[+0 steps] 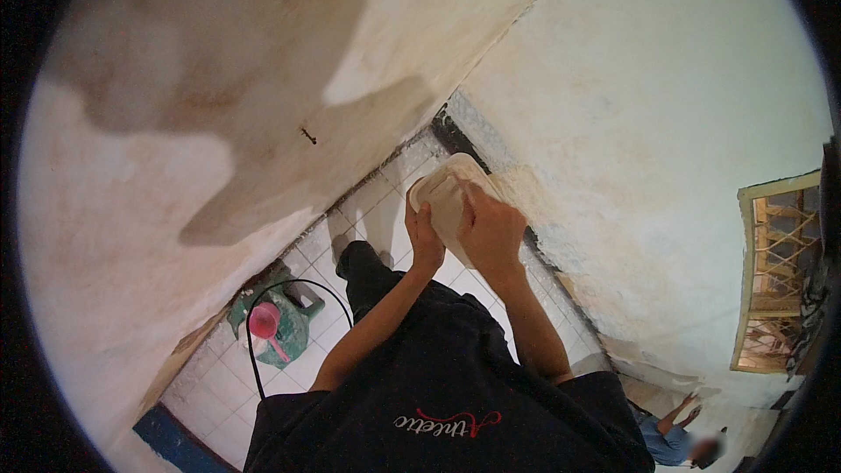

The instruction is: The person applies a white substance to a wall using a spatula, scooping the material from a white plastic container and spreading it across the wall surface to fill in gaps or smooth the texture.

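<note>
Both my hands hold a pale cream flat tool [447,188], like a plasterer's board or float, in front of me near the corner of two walls. My left hand [426,241] grips its lower left edge. My right hand [491,229] lies over its right side, fingers closed on it. The tool's far end points toward the dark strip at the foot of the right wall [631,105]. My dark shirt and trousers fill the lower middle of the view.
The stained plastered left wall [175,123] meets the paler right wall at a corner. On the white tiled floor [385,201] stands a green bucket [289,320] holding a pink scoop [263,322], with a black cable [263,298] looping over it. Another person [674,434] and a wooden window frame [775,271] are at right.
</note>
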Available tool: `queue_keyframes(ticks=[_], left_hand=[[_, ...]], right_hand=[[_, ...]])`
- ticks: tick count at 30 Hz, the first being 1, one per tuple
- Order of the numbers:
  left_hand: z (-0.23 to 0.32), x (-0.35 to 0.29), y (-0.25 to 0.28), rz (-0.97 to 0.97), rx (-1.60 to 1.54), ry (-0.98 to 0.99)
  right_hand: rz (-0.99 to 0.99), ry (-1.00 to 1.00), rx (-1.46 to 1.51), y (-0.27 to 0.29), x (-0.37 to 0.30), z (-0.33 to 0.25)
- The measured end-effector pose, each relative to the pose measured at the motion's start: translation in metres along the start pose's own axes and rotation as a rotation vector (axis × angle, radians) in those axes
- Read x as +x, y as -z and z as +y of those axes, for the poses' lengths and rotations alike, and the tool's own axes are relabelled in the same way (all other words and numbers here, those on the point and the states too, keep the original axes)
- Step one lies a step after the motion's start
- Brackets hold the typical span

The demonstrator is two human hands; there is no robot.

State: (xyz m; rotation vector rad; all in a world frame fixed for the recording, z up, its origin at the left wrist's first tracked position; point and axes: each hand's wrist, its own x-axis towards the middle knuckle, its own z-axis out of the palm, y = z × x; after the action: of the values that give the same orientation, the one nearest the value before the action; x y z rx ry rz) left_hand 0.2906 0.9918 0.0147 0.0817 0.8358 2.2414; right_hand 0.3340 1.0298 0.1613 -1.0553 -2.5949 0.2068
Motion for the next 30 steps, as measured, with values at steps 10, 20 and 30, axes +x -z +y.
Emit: queue_keyframes(ticks=[10,20,30], left_hand=[[0.001,-0.001,-0.002,0.007,0.004,0.007],[-0.013,0.006,0.014,-0.044,0.113,-0.011],[-0.018,0.011,0.020,-0.051,0.092,0.063]], right_hand=[[0.067,0.022,0.105,-0.001,0.000,0.004],[-0.032,0.076,0.081,-0.011,-0.008,0.006],[0.005,0.153,0.107,0.002,-0.004,-0.007]])
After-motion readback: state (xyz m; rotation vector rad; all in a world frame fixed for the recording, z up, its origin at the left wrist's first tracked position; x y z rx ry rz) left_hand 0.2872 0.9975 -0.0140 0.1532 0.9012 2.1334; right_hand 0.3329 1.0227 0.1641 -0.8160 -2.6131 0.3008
